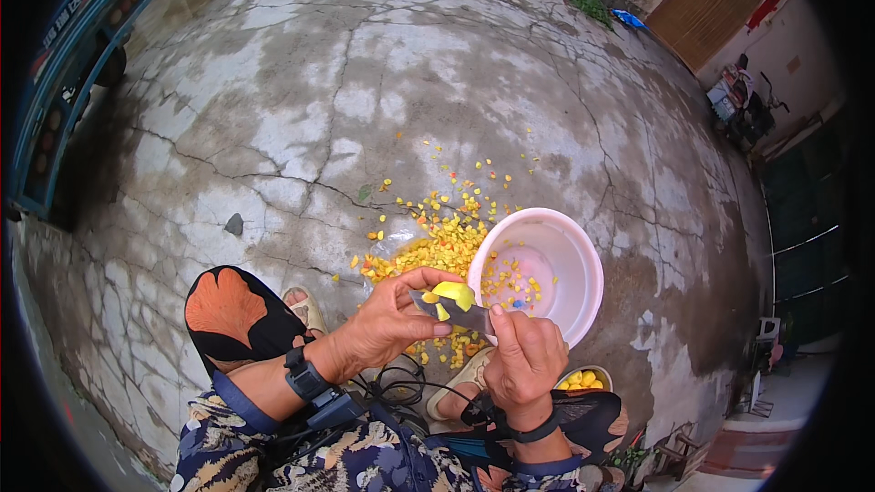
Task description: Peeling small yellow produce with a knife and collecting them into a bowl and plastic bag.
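Observation:
My left hand point(396, 311) holds a yellow-green fruit point(454, 292) between thumb and fingers. In my right hand point(525, 355) is a knife with a dark, broad blade point(465, 316); its handle is hidden by my fingers. The blade lies across the near side of the fruit, with small cut pieces on it. Just beyond my hands stands a pale pink plastic tub point(574, 280), with small yellow pieces scattered on its bottom. Many yellow and orange pieces point(444, 246) lie heaped on the ground left of the tub, partly on clear plastic point(398, 242).
A bowl of yellow fruits point(581, 379) stands beside my right knee. Cables point(403, 383) run across my lap. A stone point(234, 224) lies on the cracked concrete point(273, 116). A blue vehicle point(82, 75) stands at far left, a scooter point(748, 106) at far right.

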### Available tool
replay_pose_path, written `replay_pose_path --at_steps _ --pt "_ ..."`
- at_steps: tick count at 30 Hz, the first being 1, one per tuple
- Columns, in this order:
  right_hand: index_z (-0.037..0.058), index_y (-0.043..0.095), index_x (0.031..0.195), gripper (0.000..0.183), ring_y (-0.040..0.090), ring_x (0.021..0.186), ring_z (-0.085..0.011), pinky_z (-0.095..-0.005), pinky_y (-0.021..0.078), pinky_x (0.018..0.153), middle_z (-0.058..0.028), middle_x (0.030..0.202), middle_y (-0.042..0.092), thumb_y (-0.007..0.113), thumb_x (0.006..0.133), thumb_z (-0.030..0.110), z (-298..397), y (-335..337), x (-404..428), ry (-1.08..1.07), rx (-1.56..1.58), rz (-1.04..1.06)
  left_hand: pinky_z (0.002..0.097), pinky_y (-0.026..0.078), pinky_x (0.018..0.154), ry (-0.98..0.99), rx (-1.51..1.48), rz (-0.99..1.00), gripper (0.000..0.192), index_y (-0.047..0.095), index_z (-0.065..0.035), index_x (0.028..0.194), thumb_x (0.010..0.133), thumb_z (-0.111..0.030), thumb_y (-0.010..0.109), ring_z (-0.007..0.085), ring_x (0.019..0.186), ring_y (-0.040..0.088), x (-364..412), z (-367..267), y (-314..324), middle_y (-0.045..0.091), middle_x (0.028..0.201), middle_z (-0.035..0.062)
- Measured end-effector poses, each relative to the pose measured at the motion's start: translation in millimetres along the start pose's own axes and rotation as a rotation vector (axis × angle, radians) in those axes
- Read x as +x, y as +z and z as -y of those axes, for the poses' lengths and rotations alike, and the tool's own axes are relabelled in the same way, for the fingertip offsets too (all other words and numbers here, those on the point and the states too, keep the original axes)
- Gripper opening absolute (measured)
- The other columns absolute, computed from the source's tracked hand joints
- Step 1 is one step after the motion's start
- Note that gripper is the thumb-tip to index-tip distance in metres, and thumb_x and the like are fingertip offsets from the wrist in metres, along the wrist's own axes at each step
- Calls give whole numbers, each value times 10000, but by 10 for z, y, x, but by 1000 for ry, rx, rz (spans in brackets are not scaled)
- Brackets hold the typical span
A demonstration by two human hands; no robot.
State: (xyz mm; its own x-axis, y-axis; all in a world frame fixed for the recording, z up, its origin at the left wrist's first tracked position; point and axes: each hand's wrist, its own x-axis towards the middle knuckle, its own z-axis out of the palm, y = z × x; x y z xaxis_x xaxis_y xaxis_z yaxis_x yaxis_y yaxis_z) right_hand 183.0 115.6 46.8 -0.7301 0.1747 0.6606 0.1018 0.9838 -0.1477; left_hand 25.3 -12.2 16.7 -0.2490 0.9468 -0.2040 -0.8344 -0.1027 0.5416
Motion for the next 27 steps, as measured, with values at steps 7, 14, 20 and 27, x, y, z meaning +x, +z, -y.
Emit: replay_pose_path --at_steps 7,14,20,27 --pt "-11 701 1039 388 587 669 -258 -346 465 583 -119 848 640 641 662 -82 -175 -2 8 249 80 -88 359 474 1007 44 27 22 626 485 11 1258 699 74 760 220 1140 591 -47 -33 46 592 1200 120" --pt "21 698 1088 466 593 684 -233 -336 456 595 -87 901 639 619 631 -21 55 -44 20 20 114 -13 281 487 965 141 177 46 624 540 -43 1188 638 102 798 128 1117 538 24 32 -35 560 1187 30" --pt "15 694 1082 469 583 679 -242 -342 442 581 -91 898 634 596 625 -23 34 -15 6 21 86 -18 308 489 987 154 163 41 572 527 -40 1142 654 141 766 162 1143 548 24 26 -21 554 1203 62" --pt "-20 694 1003 373 639 741 -295 -355 507 673 -130 847 659 590 663 -132 -181 67 -16 387 64 28 496 441 1052 77 73 94 566 496 -49 1123 654 73 788 263 1174 546 20 -1 -12 491 1220 88"
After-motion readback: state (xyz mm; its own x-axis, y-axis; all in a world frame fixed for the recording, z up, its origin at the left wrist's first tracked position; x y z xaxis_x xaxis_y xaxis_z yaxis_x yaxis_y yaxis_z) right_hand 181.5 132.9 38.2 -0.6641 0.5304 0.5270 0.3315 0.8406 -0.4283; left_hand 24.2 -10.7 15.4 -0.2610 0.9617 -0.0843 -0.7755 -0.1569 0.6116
